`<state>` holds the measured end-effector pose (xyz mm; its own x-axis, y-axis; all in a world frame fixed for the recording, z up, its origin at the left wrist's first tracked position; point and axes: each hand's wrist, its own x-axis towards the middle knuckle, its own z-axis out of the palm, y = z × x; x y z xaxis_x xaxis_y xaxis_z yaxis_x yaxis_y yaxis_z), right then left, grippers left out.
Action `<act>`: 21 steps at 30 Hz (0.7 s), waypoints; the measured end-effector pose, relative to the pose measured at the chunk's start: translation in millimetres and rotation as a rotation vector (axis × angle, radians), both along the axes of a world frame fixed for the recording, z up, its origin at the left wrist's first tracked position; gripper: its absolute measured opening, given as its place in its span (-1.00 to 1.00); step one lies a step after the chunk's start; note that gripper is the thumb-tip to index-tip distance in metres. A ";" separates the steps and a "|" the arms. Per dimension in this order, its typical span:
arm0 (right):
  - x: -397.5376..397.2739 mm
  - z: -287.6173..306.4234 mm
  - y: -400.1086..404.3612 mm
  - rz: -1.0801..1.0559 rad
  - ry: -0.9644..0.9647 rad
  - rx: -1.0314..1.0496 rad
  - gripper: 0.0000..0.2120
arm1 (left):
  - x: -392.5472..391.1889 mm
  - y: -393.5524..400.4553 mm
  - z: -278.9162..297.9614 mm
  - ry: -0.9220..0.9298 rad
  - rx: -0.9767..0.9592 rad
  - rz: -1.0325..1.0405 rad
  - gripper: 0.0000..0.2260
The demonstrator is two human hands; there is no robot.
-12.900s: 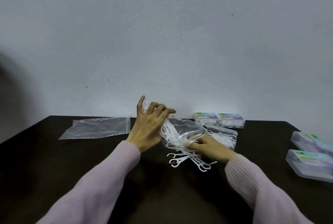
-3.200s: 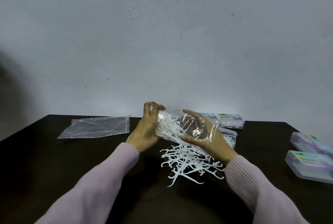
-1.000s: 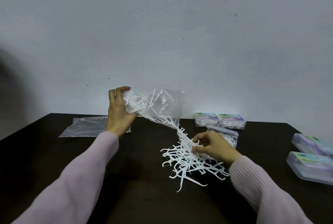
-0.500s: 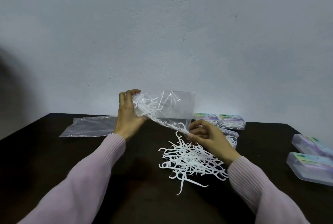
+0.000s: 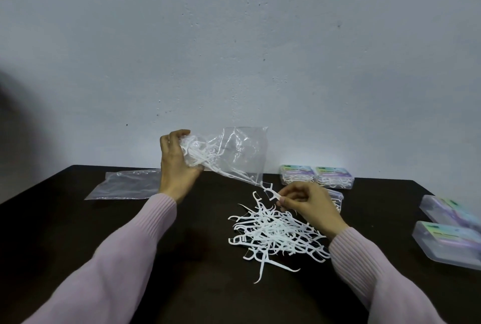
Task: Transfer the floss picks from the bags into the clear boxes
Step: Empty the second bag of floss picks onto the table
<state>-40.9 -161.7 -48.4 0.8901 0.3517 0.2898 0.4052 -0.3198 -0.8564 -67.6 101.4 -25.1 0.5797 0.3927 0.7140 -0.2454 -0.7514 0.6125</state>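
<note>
My left hand (image 5: 175, 167) grips the closed end of a clear plastic bag (image 5: 242, 153), held tilted above the dark table (image 5: 78, 232) with its mouth pointing down to the right. A few white floss picks remain inside the bag. My right hand (image 5: 309, 205) pinches one floss pick (image 5: 272, 192) just below the bag's mouth. A loose heap of white floss picks (image 5: 276, 235) lies on the table under that hand. A clear box (image 5: 337, 197) sits behind my right hand, mostly hidden by it.
An empty flat bag (image 5: 125, 185) lies at the back left. Two closed clear boxes with floss picks (image 5: 316, 176) stand by the wall. Two more clear boxes (image 5: 450, 230) sit at the right edge of the table.
My left hand holds the bag slightly lower and nearer than a second ago. My right hand has drawn a floss pick out of the bag's mouth. The heap on the table has grown.
</note>
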 end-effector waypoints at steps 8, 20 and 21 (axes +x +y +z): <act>-3.7 -0.7 4.3 -0.078 -0.171 -0.186 -0.91 | -0.3 -0.2 1.6 0.027 -0.049 0.016 -0.34; -14.8 13.4 9.0 0.120 -0.140 0.136 -0.57 | 6.3 -26.5 -15.5 0.121 0.245 -0.215 -0.17; -15.0 14.6 8.2 0.126 -0.132 0.162 -0.51 | 8.4 -25.3 -18.4 0.141 0.289 -0.219 -0.13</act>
<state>-55.9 -153.5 -33.8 0.7931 0.3968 0.4622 0.5447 -0.1222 -0.8297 -59.3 76.1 -43.5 0.7281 0.0432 0.6841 -0.3473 -0.8372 0.4226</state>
